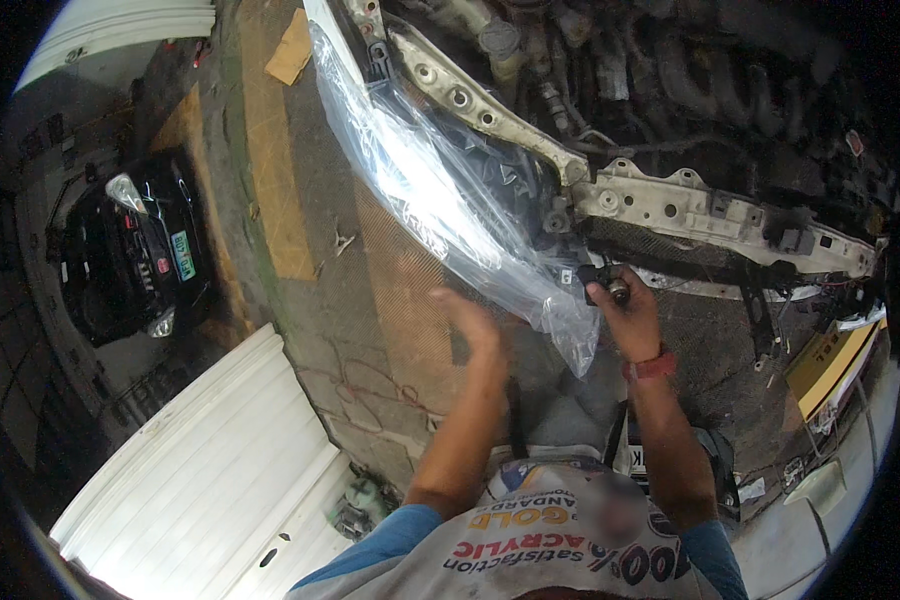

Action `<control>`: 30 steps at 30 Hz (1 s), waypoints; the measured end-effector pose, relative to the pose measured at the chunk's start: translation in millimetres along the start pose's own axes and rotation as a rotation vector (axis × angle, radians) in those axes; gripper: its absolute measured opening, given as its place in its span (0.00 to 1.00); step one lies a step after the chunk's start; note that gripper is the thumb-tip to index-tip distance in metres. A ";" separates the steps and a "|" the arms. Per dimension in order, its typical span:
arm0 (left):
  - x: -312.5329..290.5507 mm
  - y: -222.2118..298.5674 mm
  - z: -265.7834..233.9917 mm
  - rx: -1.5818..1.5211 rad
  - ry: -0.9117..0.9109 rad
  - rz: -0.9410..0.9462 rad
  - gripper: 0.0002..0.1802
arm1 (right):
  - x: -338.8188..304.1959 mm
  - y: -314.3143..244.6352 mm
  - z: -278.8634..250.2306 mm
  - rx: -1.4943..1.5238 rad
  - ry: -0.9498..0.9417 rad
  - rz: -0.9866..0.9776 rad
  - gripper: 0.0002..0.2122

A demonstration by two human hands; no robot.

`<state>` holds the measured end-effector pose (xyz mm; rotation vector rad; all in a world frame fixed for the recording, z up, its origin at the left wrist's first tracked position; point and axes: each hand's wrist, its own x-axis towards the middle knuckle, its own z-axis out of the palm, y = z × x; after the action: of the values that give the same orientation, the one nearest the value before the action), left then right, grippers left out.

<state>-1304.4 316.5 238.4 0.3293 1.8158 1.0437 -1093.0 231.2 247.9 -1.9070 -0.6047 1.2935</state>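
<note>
Head view: my right hand squeezes 1 dark piece, maybe to steady it, by the wrapped lamp's bottom corner, my left hand empty, fingers apart.

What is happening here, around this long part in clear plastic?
The person's right hand has a small dark object with a round end in its grip, by the near end of the long plastic-wrapped part, which looks like a headlight. The left hand is open, holding nothing visible. A pale metal crossbar runs along the exposed engine bay.
</note>
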 end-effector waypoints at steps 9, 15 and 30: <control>91.3 253.7 128.1 1.050 -0.122 1.558 0.12 | 7.3 14.4 -0.7 0.053 0.045 -0.014 0.17; 129.8 274.0 168.9 1.292 -0.218 1.561 0.10 | 7.5 7.9 -3.5 -0.027 0.071 -0.022 0.18; 130.2 267.6 175.8 1.249 -0.287 1.906 0.08 | 0.1 8.5 6.1 0.126 0.027 -0.013 0.16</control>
<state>-1276.8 646.1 338.7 3.0796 1.2189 0.5401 -1098.8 227.9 239.8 -1.8113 -0.5091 1.2659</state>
